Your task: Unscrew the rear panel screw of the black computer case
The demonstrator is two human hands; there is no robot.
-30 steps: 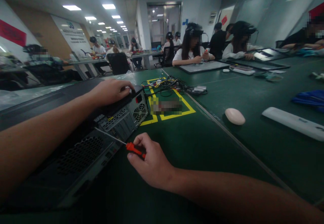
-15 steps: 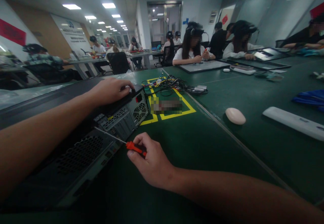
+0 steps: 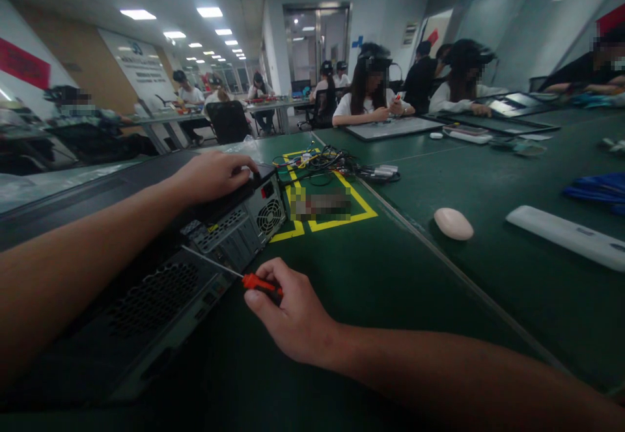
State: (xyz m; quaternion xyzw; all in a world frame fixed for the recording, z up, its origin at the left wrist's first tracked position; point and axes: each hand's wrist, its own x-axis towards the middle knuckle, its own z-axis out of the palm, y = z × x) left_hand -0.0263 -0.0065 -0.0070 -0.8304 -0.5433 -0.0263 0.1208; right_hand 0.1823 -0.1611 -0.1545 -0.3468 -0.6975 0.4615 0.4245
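Note:
A black desktop computer case (image 3: 161,347) lies on its side at my left, its rear panel with the fan grille (image 3: 269,216) turned toward the right. My left hand (image 3: 217,175) is on its upper side, fingers curled at the edge near the rear panel and gripping it. In my right hand (image 3: 293,308) is a screwdriver (image 3: 258,282) with an orange and black handle, the fingers closed round it. Its long thin shaft points left, and the tip meets the rear of the case. Whether the tip sits in a screw is too small to tell.
Tangled cables (image 3: 336,162) lie beyond the case by yellow tape (image 3: 336,224) on the green table (image 3: 390,289). To the right are a pinkish oval object (image 3: 454,224), a long white bar (image 3: 566,233) and blue material (image 3: 598,191). Several people sit across and behind.

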